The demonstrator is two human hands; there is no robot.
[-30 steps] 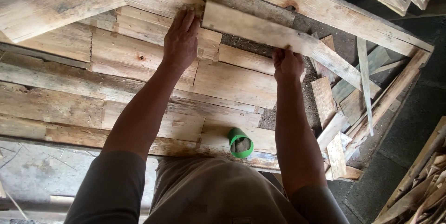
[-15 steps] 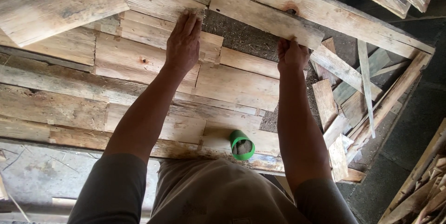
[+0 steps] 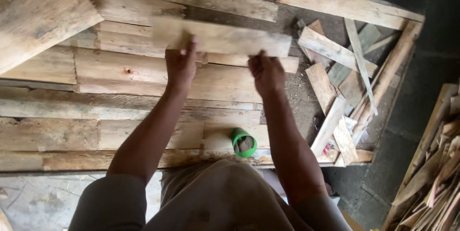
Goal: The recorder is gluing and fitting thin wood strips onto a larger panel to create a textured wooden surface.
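Both hands grasp a short pale plank (image 3: pixel 218 37) above the weathered plank bench (image 3: pixel 120 87), left hand (image 3: pixel 181 66) and right hand (image 3: pixel 266 74) gripping its near edge; held level and square, it should seat cleanly, clear of the green cup (image 3: pixel 244 142).

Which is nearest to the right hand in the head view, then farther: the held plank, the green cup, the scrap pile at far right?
1. Held plank, gripped along its lower edge.
2. Green cup, below, near the person's body.
3. Scrap pile, far right, on the floor.
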